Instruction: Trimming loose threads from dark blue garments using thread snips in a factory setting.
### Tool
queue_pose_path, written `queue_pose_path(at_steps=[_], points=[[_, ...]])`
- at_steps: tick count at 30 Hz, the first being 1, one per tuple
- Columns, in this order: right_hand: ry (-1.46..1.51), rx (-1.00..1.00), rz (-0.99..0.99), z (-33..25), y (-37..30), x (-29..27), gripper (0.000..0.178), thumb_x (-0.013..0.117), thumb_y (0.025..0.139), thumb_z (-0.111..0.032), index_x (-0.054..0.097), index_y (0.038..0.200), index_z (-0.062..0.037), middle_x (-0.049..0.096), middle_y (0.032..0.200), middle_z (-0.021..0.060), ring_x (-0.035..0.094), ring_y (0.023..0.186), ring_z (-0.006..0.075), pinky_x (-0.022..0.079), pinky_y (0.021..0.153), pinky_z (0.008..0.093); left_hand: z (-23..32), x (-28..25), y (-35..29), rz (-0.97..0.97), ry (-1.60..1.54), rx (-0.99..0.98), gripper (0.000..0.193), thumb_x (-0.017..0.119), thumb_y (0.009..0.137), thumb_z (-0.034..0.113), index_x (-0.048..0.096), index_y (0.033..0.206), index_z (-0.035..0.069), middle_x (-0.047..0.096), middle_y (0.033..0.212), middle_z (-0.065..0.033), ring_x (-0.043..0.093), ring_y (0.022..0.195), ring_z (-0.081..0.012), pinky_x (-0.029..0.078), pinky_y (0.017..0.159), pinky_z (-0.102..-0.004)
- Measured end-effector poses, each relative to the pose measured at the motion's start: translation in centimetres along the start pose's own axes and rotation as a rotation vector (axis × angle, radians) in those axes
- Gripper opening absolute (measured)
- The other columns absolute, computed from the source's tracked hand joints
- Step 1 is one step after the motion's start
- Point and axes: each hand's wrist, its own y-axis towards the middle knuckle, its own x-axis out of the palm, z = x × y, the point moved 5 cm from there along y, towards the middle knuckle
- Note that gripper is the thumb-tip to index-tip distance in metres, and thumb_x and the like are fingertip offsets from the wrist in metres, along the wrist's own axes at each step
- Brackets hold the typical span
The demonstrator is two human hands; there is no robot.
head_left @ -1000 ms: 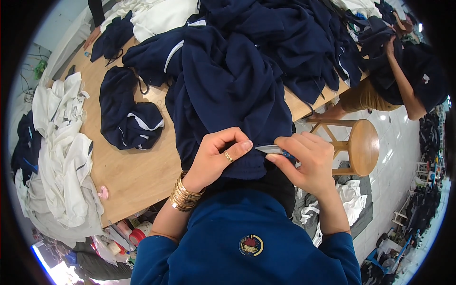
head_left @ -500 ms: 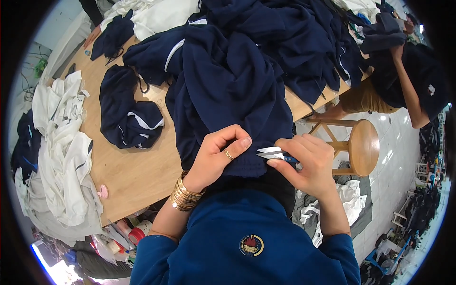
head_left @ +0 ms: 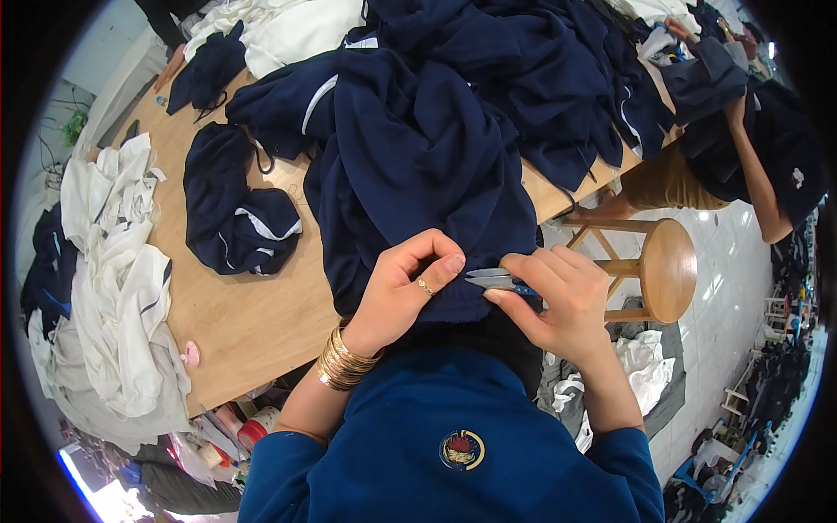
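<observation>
A navy garment [head_left: 418, 166] lies spread over the table edge and onto my lap, its gathered, elastic-looking edge close to me. My left hand [head_left: 392, 292], with a gold ring and stacked bangles, is closed on the cloth near this edge, thumb and forefinger bent together; its other fingertips are hidden. In my right hand [head_left: 565, 301] is a small pair of thread snips [head_left: 492, 278] with silver blades and a blue handle. The blades point left, just over the fabric and close to my left thumb, and look nearly closed. Any thread between them is too fine to make out.
More navy garments [head_left: 558, 78] are heaped at the far side, and a bundled one [head_left: 235, 209] sits left on the wooden table [head_left: 235, 340]. White clothes [head_left: 118, 279] hang over the left edge. At right are a round stool [head_left: 670, 270] and a co-worker [head_left: 750, 157] handling grey cloth.
The snips have moved slightly left toward my left thumb, and their blades have come closer together. My left hand barely shifts. The co-worker's grey cloth has changed position.
</observation>
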Motion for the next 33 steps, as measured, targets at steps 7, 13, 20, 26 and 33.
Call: queue_pose_path(at_steps=[7, 13, 20, 26, 33], points=[[-0.003, 0.001, 0.025, 0.0, 0.0, -0.1, 0.026, 0.077, 0.065, -0.021, 0.063, 0.081, -0.0059, 0.054, 0.063, 0.0025, 0.046, 0.051, 0.0183, 0.034, 0.047, 0.0299, 0.0, 0.1, 0.0, 0.01, -0.026, -0.014, 0.015, 0.057, 0.092, 0.016, 0.057, 0.088, 0.001, 0.052, 0.078, 0.0037, 0.044, 0.074, -0.0032, 0.038, 0.069, -0.0183], [0.005, 0.023, 0.023, 0.0, -0.2, 0.1, 0.024, 0.076, 0.066, -0.02, 0.063, 0.08, -0.0059, 0.055, 0.063, 0.002, 0.045, 0.05, 0.0181, 0.034, 0.046, 0.0298, -0.2, 0.0, 0.1, 0.014, -0.052, -0.023, 0.015, 0.057, 0.091, 0.016, 0.058, 0.088, 0.001, 0.051, 0.078, 0.0043, 0.043, 0.073, -0.0029, 0.037, 0.068, -0.0181], [0.106, 0.068, 0.034, 0.3, -0.2, 0.4, 0.021, 0.075, 0.067, -0.018, 0.063, 0.079, -0.0051, 0.054, 0.062, 0.0028, 0.046, 0.05, 0.0183, 0.035, 0.047, 0.0298, -0.6, 0.0, 0.0, 0.014, -0.125, -0.057, 0.016, 0.057, 0.092, 0.016, 0.058, 0.086, 0.001, 0.051, 0.076, 0.0054, 0.042, 0.071, -0.0022, 0.036, 0.065, -0.017], [0.112, 0.052, -0.005, 0.2, 0.1, 0.0, 0.021, 0.075, 0.067, -0.016, 0.063, 0.08, -0.0049, 0.055, 0.062, 0.0038, 0.048, 0.052, 0.02, 0.035, 0.047, 0.0301, -0.6, -0.3, 0.0, 0.016, -0.123, -0.061, 0.015, 0.057, 0.091, 0.015, 0.058, 0.086, 0.001, 0.051, 0.076, 0.0051, 0.042, 0.071, -0.0023, 0.036, 0.066, -0.0163], [0.194, 0.31, 0.028, 1.9, 0.0, -0.3, 0.028, 0.075, 0.072, -0.02, 0.062, 0.091, -0.003, 0.06, 0.072, 0.0074, 0.056, 0.057, 0.0172, 0.043, 0.052, 0.0264, 0.0, -0.5, -0.2, -0.051, -0.12, -0.058, 0.016, 0.062, 0.088, 0.017, 0.06, 0.093, 0.002, 0.056, 0.082, 0.0037, 0.049, 0.079, -0.0027, 0.04, 0.073, -0.0179]])
